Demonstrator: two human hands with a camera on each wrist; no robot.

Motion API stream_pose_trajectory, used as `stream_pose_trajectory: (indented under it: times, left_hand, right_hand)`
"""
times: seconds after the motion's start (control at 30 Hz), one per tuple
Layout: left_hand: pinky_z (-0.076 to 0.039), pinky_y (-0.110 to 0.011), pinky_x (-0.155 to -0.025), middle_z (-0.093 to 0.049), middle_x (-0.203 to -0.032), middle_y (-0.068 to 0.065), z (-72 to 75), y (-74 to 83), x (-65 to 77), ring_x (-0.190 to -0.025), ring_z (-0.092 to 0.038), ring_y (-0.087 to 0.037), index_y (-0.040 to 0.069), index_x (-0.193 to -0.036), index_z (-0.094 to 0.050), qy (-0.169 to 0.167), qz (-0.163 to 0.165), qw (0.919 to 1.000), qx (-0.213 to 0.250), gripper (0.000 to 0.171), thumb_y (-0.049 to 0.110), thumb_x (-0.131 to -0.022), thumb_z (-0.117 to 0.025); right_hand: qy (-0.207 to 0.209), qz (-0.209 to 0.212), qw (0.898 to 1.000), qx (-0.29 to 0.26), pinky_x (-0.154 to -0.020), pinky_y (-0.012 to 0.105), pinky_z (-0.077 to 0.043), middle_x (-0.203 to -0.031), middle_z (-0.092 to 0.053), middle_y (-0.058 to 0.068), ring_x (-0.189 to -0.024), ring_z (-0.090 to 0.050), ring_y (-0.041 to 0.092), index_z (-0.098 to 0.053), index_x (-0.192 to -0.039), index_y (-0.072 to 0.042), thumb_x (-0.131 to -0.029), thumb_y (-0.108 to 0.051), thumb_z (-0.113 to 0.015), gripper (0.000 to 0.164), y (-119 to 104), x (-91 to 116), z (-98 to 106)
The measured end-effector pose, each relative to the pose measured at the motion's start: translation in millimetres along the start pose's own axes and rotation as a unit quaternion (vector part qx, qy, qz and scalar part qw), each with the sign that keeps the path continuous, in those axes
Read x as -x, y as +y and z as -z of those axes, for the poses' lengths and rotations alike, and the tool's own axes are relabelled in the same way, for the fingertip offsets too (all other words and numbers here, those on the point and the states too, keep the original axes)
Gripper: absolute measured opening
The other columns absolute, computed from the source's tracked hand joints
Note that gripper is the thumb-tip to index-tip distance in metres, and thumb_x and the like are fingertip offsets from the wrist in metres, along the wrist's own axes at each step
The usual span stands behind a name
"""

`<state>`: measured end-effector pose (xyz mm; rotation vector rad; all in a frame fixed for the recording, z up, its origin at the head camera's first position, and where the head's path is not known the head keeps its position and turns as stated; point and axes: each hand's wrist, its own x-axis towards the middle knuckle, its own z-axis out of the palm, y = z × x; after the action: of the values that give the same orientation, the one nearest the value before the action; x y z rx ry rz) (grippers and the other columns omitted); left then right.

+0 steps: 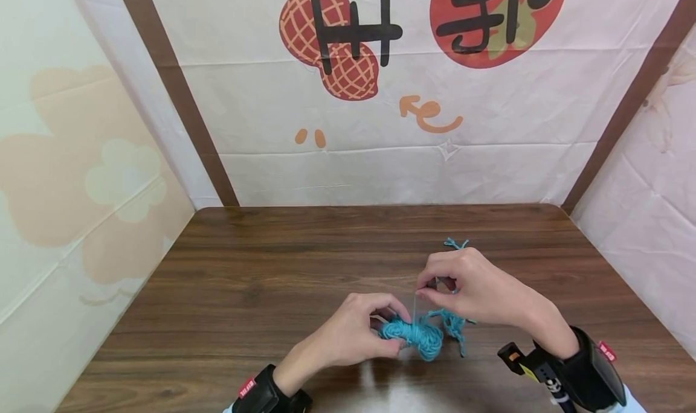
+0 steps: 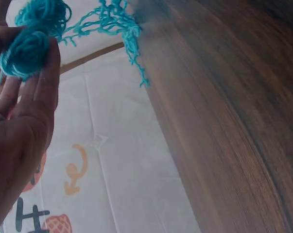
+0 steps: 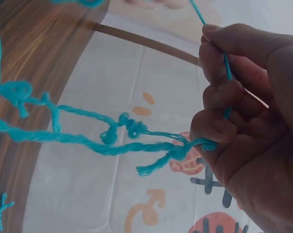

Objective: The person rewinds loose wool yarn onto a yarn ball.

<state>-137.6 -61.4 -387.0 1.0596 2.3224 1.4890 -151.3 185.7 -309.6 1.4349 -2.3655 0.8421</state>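
In the head view, my left hand (image 1: pixel 356 331) grips a small turquoise yarn skein (image 1: pixel 428 342) low over the table. The skein bulges at both ends and is narrow in the middle, with its two lobes (image 2: pixel 27 52) showing in the left wrist view. To its right, my right hand (image 1: pixel 481 287) pinches a thin yarn strand (image 1: pixel 414 309) that rises taut from the skein. In the right wrist view, that strand (image 3: pixel 227 68) runs between thumb and curled fingers. A knotted length of turquoise yarn (image 3: pixel 95 143) trails from the same hand's lower fingers.
Knotted turquoise yarn (image 1: pixel 454 323) hangs or lies right of the skein; which, I cannot tell. Another frayed yarn end (image 1: pixel 455 243) shows beyond the right hand. The brown wooden table (image 1: pixel 261 262) meets a printed white cloth (image 1: pixel 391 177) at its back edge.
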Motion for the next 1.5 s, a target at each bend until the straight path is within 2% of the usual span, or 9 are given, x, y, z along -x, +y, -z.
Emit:
stream_pose_trajectory:
  times: [0.27,0.37,0.5,0.6,0.87,1.03,1.13,1.27,1.5]
  left_hand:
    - [-0.063,-0.023,-0.08,-0.074,-0.097,-0.005,-0.6,3.9,0.6,-0.089,-0.068,-0.002,0.014,-0.104,-0.072,-0.013,-0.018,0.9964,0.081,0.023,0.011,-0.083,-0.081]
    - [-0.062,-0.023,-0.081,-0.074,-0.097,-0.006,-1.1,5.4,0.8,-0.089,-0.068,-0.002,0.013,-0.103,-0.072,-0.017,-0.023,0.9952,0.093,0.022,0.008,-0.083,-0.08]
    - [-0.062,-0.021,-0.081,-0.074,-0.096,-0.007,-1.6,7.2,2.1,-0.088,-0.067,-0.001,0.012,-0.103,-0.071,-0.024,-0.027,0.9945,0.099,0.022,0.008,-0.083,-0.08]
    - [-0.062,-0.021,-0.082,-0.074,-0.096,-0.007,-2.2,8.3,3.1,-0.088,-0.067,-0.001,0.011,-0.104,-0.071,-0.031,-0.025,0.9936,0.106,0.023,0.007,-0.083,-0.08]
    - [-0.062,-0.022,-0.083,-0.073,-0.097,-0.007,-3.2,9.6,5.1,-0.089,-0.067,-0.001,0.012,-0.106,-0.071,-0.047,-0.021,0.9923,0.113,0.023,0.01,-0.085,-0.079]
    - [-0.061,-0.021,-0.083,-0.074,-0.097,-0.006,-3.7,10.3,6.7,-0.088,-0.066,0.0,0.012,-0.106,-0.071,-0.05,-0.016,0.9923,0.112,0.023,0.012,-0.085,-0.079]
    - [-0.061,-0.02,-0.084,-0.074,-0.097,-0.004,-4.8,9.6,7.0,-0.088,-0.067,0.0,0.014,-0.106,-0.072,-0.049,-0.009,0.9927,0.11,0.024,0.012,-0.084,-0.08]
    - [-0.061,-0.021,-0.084,-0.074,-0.098,0.0,-5.7,8.1,7.1,-0.088,-0.067,0.0,0.016,-0.106,-0.072,-0.051,-0.012,0.9928,0.108,0.024,0.011,-0.083,-0.079]
    - [-0.061,-0.021,-0.085,-0.073,-0.1,0.006,-6.3,7.5,6.5,-0.09,-0.068,-0.002,0.018,-0.106,-0.072,-0.056,-0.001,0.9915,0.117,0.026,0.01,-0.083,-0.079]
  right_hand:
    - [0.051,0.015,0.999,0.011,-0.056,0.006,-0.04,-0.083,-0.069,-0.012,-0.066,-0.055,-0.007,-0.076,-0.093,-0.022,-0.08,0.001,-0.082,0.027,13.1,1.2,-1.9]
    - [0.057,0.009,0.998,0.009,-0.055,0.008,-0.041,-0.083,-0.069,-0.012,-0.066,-0.054,-0.006,-0.076,-0.094,-0.022,-0.083,-0.003,-0.082,0.022,17.6,2.3,-1.2]
    - [0.059,-0.013,0.998,0.012,-0.055,0.011,-0.043,-0.084,-0.068,-0.016,-0.064,-0.051,-0.007,-0.077,-0.094,-0.023,-0.086,-0.005,-0.08,0.02,21.9,3.9,-0.2]
    - [0.066,-0.025,0.997,0.02,-0.055,0.012,-0.045,-0.084,-0.068,-0.018,-0.063,-0.05,-0.007,-0.077,-0.092,-0.023,-0.083,-0.002,-0.082,0.024,24.4,4.6,0.3]
    - [0.093,-0.027,0.995,0.039,-0.054,0.009,-0.04,-0.082,-0.07,-0.013,-0.06,-0.046,-0.006,-0.077,-0.092,-0.021,-0.08,0.002,-0.082,0.027,33.5,7.1,2.1]
    - [0.104,-0.034,0.993,0.044,-0.053,0.009,-0.035,-0.079,-0.067,-0.016,-0.06,-0.042,-0.005,-0.078,-0.092,-0.02,-0.081,0.002,-0.082,0.025,37.2,8.9,4.1]
    - [0.106,-0.044,0.992,0.051,-0.052,0.01,-0.033,-0.079,-0.065,-0.019,-0.059,-0.04,-0.005,-0.078,-0.092,-0.021,-0.081,0.0,-0.082,0.024,39.2,10.1,6.2]
    - [0.116,-0.048,0.99,0.057,-0.051,0.01,-0.032,-0.077,-0.065,-0.017,-0.058,-0.038,-0.005,-0.078,-0.092,-0.022,-0.081,0.001,-0.082,0.026,43.5,11.7,8.2]
    - [0.126,-0.059,0.988,0.067,-0.05,0.011,-0.033,-0.077,-0.067,-0.014,-0.057,-0.039,-0.004,-0.079,-0.092,-0.018,-0.079,0.002,-0.083,0.024,48.8,13.2,10.8]
